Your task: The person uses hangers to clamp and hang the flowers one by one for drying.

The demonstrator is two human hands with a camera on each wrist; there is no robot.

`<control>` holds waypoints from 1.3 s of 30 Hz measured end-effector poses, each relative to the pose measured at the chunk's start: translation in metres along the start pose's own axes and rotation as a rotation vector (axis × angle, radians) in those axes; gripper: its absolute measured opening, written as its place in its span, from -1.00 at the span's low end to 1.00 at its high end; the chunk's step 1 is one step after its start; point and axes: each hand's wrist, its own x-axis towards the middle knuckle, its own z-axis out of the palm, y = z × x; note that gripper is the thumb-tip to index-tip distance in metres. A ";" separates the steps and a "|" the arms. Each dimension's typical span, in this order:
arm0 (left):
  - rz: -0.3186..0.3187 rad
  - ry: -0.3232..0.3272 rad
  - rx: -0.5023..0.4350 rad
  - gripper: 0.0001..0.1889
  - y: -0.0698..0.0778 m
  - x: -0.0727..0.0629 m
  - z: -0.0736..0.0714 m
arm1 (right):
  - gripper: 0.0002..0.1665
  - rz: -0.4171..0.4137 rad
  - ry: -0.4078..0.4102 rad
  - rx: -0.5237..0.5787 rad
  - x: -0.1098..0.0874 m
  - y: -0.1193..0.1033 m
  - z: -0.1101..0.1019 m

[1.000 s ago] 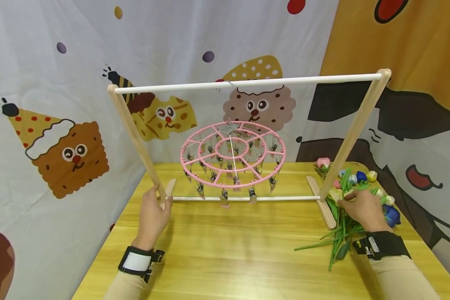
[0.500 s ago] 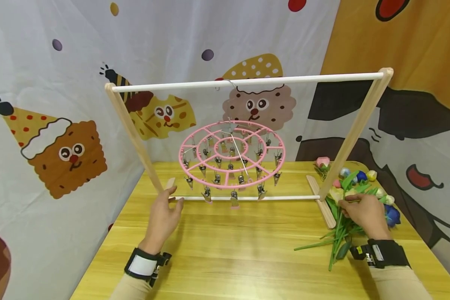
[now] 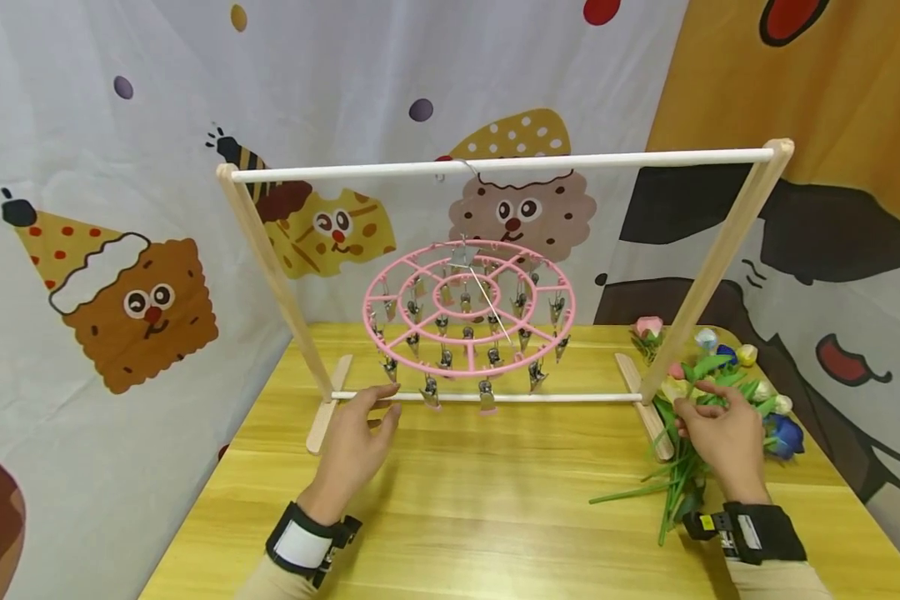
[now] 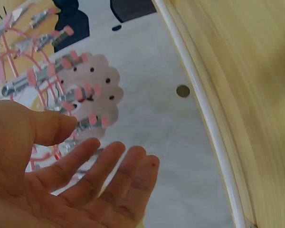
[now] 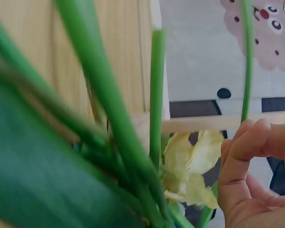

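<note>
Stem [image 5: 247,61] between right fingers [image 5: 236,173], near yellow flower [image 5: 198,161]

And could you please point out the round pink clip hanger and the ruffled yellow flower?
Round pink clip hanger [image 3: 468,316]: head view, front edge of the inner ring.
Ruffled yellow flower [image 5: 200,158]: right wrist view, on its petals.
</note>
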 end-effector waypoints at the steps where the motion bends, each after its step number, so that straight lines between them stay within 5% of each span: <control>1: 0.018 -0.004 0.002 -0.63 0.002 -0.001 0.002 | -0.26 0.001 0.013 0.017 -0.002 -0.002 0.002; 8: 0.077 -0.061 0.015 -0.72 0.014 -0.009 0.015 | -0.50 -0.022 0.043 0.096 -0.021 -0.015 0.008; 17: 0.176 -0.136 0.000 -0.71 0.029 -0.016 0.022 | -0.62 -0.225 0.081 0.204 -0.051 -0.040 0.015; 27: 0.276 -0.111 -0.065 -0.77 0.050 -0.022 0.027 | -0.69 -0.577 0.288 0.085 -0.065 -0.068 0.019; 39: 0.265 -0.120 -0.179 -0.52 0.074 -0.026 0.042 | -0.71 -0.804 0.414 -0.052 -0.059 -0.102 0.003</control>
